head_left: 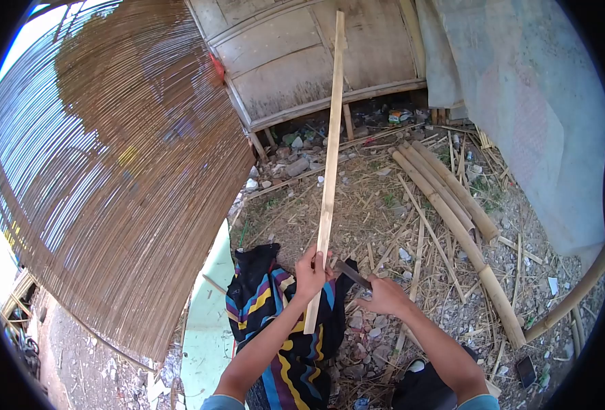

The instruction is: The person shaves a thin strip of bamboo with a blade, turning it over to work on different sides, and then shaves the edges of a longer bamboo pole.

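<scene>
My left hand (310,273) is closed around a long, flat bamboo strip (331,150) near its lower end. The strip points up and away from me, its far tip overlapping the wall panel in this view. In my right hand (387,296) is a knife (352,275) with a dark blade, which reaches left toward the strip just beside my left fingers. Under the strip's lower end lies a striped cloth (282,362) in black, yellow, blue and purple, spread over my lap area.
Thick bamboo poles (452,205) lie on the littered ground at right. A slatted bamboo screen (111,198) fills the left side. Ahead stands a panelled wall (275,61) on short posts, and a pale tarp (528,116) hangs at right. A phone-like dark object (526,371) lies at lower right.
</scene>
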A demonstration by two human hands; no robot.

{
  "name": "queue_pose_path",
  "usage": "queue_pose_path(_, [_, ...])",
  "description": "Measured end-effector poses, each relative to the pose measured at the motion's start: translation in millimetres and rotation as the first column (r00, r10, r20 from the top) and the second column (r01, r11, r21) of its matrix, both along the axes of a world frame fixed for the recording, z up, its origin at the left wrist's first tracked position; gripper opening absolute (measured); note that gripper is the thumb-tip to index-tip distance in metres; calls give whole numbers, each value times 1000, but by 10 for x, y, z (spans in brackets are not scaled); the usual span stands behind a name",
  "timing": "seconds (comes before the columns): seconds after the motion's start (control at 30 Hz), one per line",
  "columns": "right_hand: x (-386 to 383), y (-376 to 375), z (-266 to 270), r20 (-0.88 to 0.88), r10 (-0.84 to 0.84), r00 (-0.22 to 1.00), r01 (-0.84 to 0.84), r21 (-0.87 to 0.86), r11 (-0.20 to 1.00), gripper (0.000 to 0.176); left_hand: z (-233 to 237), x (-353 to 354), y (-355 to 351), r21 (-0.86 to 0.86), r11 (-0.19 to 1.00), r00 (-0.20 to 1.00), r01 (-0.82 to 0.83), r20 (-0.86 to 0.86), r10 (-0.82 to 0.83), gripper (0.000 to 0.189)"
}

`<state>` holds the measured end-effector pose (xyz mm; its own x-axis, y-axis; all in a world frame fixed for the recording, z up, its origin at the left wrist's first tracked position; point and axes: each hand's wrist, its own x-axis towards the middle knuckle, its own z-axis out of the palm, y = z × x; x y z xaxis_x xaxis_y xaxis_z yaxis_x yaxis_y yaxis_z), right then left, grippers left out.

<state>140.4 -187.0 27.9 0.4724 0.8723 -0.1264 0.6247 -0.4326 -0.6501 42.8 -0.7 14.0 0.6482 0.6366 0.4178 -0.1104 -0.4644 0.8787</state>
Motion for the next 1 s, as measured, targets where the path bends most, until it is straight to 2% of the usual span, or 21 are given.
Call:
queue_pose_path(0.03, [100, -25, -120, 4, -34, 999, 34, -39, 999, 65, -13, -67, 22, 0, 1000, 1000, -6, 0, 6, 23])
queue_pose_path(0.1, [464, -62, -571, 9, 3, 1000, -3, -25, 1000, 68, -3, -200, 94, -155, 988, 986, -7, -167, -19, 22])
queue_pose_path(0.13, [607, -128, -665, 20, 7, 1000, -7, -32, 999, 68, 126, -233, 36, -333, 943, 992, 2, -118, -44, 19])
queue_pose_path(0.2, [812, -233, -773, 16, -48, 999, 51, -195, 979, 69, 259, -332, -15, -453, 890, 995, 53, -52, -85, 18])
queue_pose_path(0.27, [854, -347, -894, 64, 11, 998, -1, -154, 988, 68, 269, -433, 32, -563, 817, 990, 121, 9, -141, 15])
queue_pose_path(0.3, [730, -379, -640, 101, 65, 993, -53, -113, 992, 67, 206, -461, 62, -573, 810, 990, 126, 26, -135, 15])
queue_pose_path(0.33, [601, -415, -359, -97, 36, 995, -57, -226, 972, 64, 115, -481, 94, -562, 819, 992, 118, 38, -117, 14])
queue_pose_path(0.43, [344, -377, -45, -158, 147, 976, -183, -243, 953, 66, -113, -569, 113, -543, 836, 997, 78, 20, -80, 17])
queue_pose_path(0.47, [423, -348, -338, -44, 208, 977, -213, -201, 956, 70, -83, -590, 78, -712, 690, 991, 128, 66, -117, 19])
queue_pose_path(0.5, [450, -291, -466, -43, 208, 977, -213, -220, 952, 70, -42, -592, 70, -840, 512, 982, 180, 121, -147, 22])
queue_pose_path(0.57, [474, -252, -692, 49, 114, 992, -88, -368, 926, 70, -115, -604, 0, -883, 414, 963, 220, 130, -236, 23])
queue_pose_path(0.6, [491, -204, -758, 181, 171, 969, -92, -379, 921, 70, -151, -571, -33, -808, 582, 984, 93, -16, -179, 22])
queue_pose_path(0.63, [514, -184, -780, 192, 166, 967, -83, -378, 922, 70, -133, -541, -4, -680, 732, 985, -28, -146, -97, 22])
queue_pose_path(0.67, [526, -190, -783, 241, 136, 961, -30, -398, 917, 68, -112, -564, 29, -819, 571, 986, 48, -53, -159, 24])
queue_pose_path(0.7, [468, -191, -671, 291, 110, 950, 23, -420, 907, 66, -85, -611, 8, -820, 568, 986, 63, -36, -162, 24])
queue_pose_path(0.73, [365, -195, -576, 353, 34, 935, 48, -222, 974, 56, -75, -667, -52, -798, 602, 983, 30, -84, -160, 24])
queue_pose_path(0.77, [287, -157, -429, 374, 34, 927, 60, -236, 970, 56, -68, -675, -106, -775, 632, 979, 5, -125, -161, 24])
queue_pose_path(0.83, [84, -62, -151, 115, -66, 991, 49, 146, 988, 49, -48, -711, -119, -712, 701, 979, 45, -108, -172, 26])
queue_pose_path(0.87, [-5, -2, -81, 115, -75, 991, 60, 126, 990, 49, 2, -711, -132, -707, 701, 977, 95, -69, -202, 27])
queue_pose_path(0.93, [-135, 160, 9, 302, 15, 953, -137, 387, 912, 47, 48, -717, -180, -697, 702, 971, 145, -37, -238, 28])
queue_pose_path(1.0, [-233, 250, -56, 331, -7, 943, -140, 418, 898, 45, 64, -736, -232, -658, 685, 931, 315, 75, -357, 30])
